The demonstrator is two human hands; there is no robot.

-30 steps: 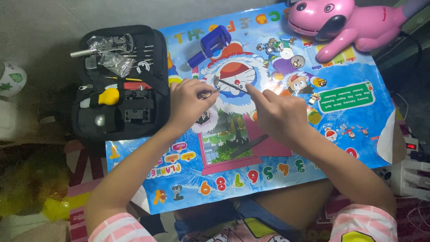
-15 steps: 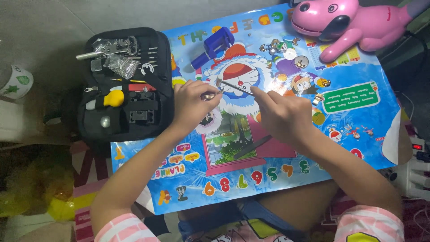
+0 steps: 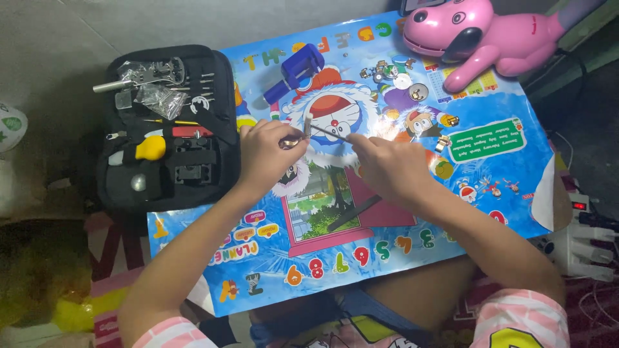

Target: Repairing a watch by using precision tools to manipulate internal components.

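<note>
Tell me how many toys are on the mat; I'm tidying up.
1: a pink toy dog at the far right corner of the mat. Others may lie outside the view.

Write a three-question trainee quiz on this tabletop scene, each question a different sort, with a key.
1. True or false: the right hand holds a thin tool whose tip points toward the left hand.
2. Which lies nearest the pink toy dog? A) the black tool case B) the small metal parts C) the white power strip
3. Fill in: the blue tool lies on the colourful ____.

Key: 1 true; 2 B; 3 mat.
</note>
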